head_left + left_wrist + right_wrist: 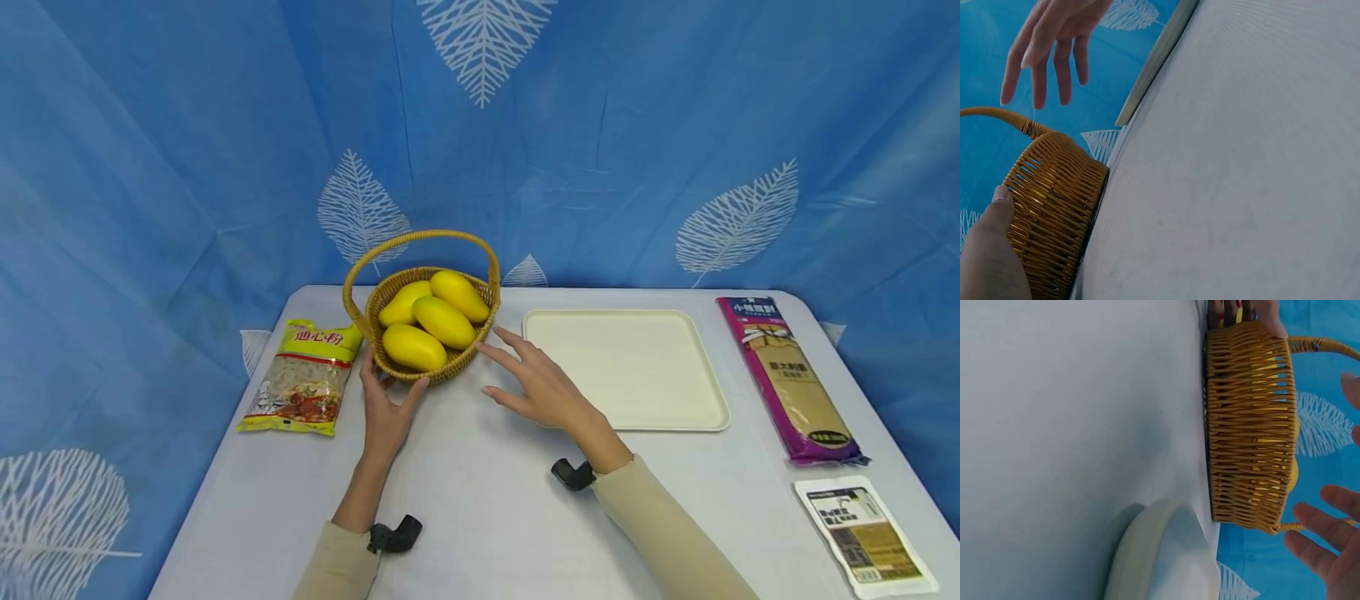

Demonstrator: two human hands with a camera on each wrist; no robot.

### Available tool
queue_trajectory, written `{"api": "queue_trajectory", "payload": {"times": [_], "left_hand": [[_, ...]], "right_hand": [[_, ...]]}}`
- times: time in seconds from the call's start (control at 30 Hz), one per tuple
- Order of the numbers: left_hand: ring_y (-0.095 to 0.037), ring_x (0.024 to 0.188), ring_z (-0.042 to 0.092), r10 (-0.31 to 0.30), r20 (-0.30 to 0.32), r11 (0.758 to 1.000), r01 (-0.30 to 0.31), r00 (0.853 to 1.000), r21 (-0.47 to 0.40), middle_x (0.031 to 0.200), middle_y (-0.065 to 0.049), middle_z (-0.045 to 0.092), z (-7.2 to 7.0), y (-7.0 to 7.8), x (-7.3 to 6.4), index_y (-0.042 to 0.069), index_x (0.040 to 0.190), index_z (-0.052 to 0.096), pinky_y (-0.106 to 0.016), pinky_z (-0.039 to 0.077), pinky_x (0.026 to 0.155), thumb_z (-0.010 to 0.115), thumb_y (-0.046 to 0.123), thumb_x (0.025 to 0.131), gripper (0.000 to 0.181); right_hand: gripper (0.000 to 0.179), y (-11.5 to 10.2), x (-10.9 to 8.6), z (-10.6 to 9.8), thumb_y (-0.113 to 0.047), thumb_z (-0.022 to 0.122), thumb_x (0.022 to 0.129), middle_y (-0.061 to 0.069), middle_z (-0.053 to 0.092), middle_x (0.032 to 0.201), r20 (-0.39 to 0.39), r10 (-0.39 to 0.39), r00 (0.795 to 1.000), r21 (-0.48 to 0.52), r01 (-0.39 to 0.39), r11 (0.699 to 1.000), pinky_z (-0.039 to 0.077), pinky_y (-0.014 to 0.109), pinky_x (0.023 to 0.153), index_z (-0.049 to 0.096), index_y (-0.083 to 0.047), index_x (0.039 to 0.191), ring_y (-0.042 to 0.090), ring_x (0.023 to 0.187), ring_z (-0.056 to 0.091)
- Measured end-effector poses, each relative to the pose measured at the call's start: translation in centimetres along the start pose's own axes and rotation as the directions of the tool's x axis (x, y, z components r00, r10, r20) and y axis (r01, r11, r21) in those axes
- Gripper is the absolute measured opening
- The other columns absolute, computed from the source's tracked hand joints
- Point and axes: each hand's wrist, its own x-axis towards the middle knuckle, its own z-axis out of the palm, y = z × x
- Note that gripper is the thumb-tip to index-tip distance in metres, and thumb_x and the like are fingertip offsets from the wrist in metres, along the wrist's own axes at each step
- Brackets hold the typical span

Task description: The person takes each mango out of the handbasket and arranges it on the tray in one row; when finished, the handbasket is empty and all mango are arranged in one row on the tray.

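OK so from where I'm standing, the wicker basket (1241, 437) is sitting on the white surface (480, 500), up toward the back edge, handle (422, 235) standing upright. There are four yellow mangoes (442, 322) piled in it. The person's left hand (387, 408) has a grip on the near left side: thumb against the wicker by the rim, fingers round the side, so pretty well wrapped on. The right hand (543, 382) is a different story, grip wide open with the fingers spread, nothing in it, just hanging by the basket's right side. Left wrist view shows a gap there, so no contact.

Stuff around it: a yellow noodle bag (303, 379) lying just beside the basket on the left, and a cream tray (622, 371) on the right, close to the right hand. Way over at the right edge there's a purple-edged pasta packet (795, 379), with a white pouch (866, 537) nearer the person. Blue leaf-print cloth (600, 125) behind everything.
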Motion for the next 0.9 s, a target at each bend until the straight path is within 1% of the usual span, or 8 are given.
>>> {"api": "queue_trajectory", "payload": {"times": [0.1,0.3,0.4,0.53,0.63,0.73,0.8,0.9], "left_hand": [[-0.034,0.144,0.028,-0.011,-0.006,1.000,0.011,1.000,0.006,0.160,-0.015,0.017,0.2,-1.5,0.2,0.016,0.156,0.005,-0.053,0.032,0.112,0.075,0.018,0.088,0.098],[-0.026,0.143,0.031,-0.006,-0.009,1.000,0.006,1.000,0.019,0.160,-0.008,0.020,0.2,-1.9,0.1,0.026,0.156,0.007,-0.048,0.035,0.111,0.075,0.027,0.087,0.097],[-0.028,0.142,0.032,0.006,-0.011,1.000,-0.006,1.000,0.018,0.159,-0.009,0.022,0.2,-1.9,0.1,0.025,0.156,0.007,-0.049,0.035,0.110,0.075,0.025,0.087,0.096],[-0.034,0.142,0.032,0.023,-0.011,1.000,-0.023,1.000,0.016,0.159,-0.014,0.021,0.2,-1.8,0.1,0.019,0.156,0.007,-0.053,0.035,0.109,0.075,0.020,0.087,0.097],[-0.040,0.141,0.031,0.033,-0.006,0.999,-0.033,0.999,0.017,0.158,-0.021,0.020,0.2,-0.8,0.0,0.009,0.156,0.007,-0.057,0.034,0.109,0.074,0.014,0.088,0.095],[-0.044,0.139,0.032,0.040,0.002,0.999,-0.040,0.999,0.022,0.156,-0.026,0.021,0.0,0.7,-0.3,0.002,0.154,0.008,-0.059,0.034,0.108,0.072,0.013,0.089,0.092],[-0.044,0.139,0.032,0.046,0.008,0.999,-0.046,0.999,0.022,0.156,-0.026,0.021,-0.2,1.7,-0.5,0.000,0.153,0.008,-0.059,0.035,0.107,0.071,0.012,0.090,0.090],[-0.044,0.139,0.032,0.043,0.013,0.999,-0.043,0.999,0.023,0.156,-0.026,0.021,-0.3,2.2,-0.5,0.000,0.153,0.009,-0.058,0.035,0.108,0.071,0.012,0.090,0.090]], "right_hand": [[0.060,0.3,0.9,0.4,-0.035,0.066,0.093,0.016,0.037,0.154,-0.003,0.006,1.000,0.002,-0.006,1.000,0.044,0.054,0.104,0.044,-0.025,0.148,0.032,0.136,0.044],[0.057,0.7,2.8,0.9,-0.030,0.066,0.094,0.019,0.041,0.150,-0.012,0.003,1.000,0.014,-0.002,1.000,0.043,0.055,0.105,0.046,-0.021,0.147,0.036,0.134,0.046],[0.055,0.9,3.7,1.1,-0.030,0.065,0.095,0.020,0.040,0.151,-0.018,-0.011,1.000,0.017,0.011,1.000,0.041,0.056,0.106,0.047,-0.020,0.145,0.038,0.134,0.045],[0.053,1.1,4.9,1.5,-0.033,0.064,0.095,0.020,0.037,0.154,0.008,0.000,1.000,0.024,0.000,1.000,0.039,0.056,0.108,0.048,-0.022,0.145,0.038,0.135,0.044],[0.053,1.1,5.7,1.7,-0.035,0.062,0.096,0.018,0.035,0.155,0.040,0.016,0.999,0.013,-0.017,1.000,0.038,0.054,0.110,0.048,-0.022,0.145,0.038,0.137,0.043],[0.052,1.1,6.6,1.7,-0.036,0.059,0.098,0.019,0.036,0.154,0.040,0.015,0.999,-0.041,-0.013,0.999,0.035,0.052,0.113,0.048,-0.021,0.146,0.037,0.139,0.040],[0.052,1.1,7.1,1.5,-0.035,0.059,0.098,0.018,0.037,0.153,0.029,0.015,0.999,-0.060,-0.013,0.998,0.035,0.051,0.113,0.047,-0.021,0.146,0.036,0.140,0.039],[0.052,1.2,7.9,1.4,-0.035,0.060,0.098,0.017,0.037,0.153,0.028,0.026,0.999,-0.033,-0.025,0.999,0.039,0.051,0.110,0.047,-0.022,0.146,0.034,0.140,0.039]]}}
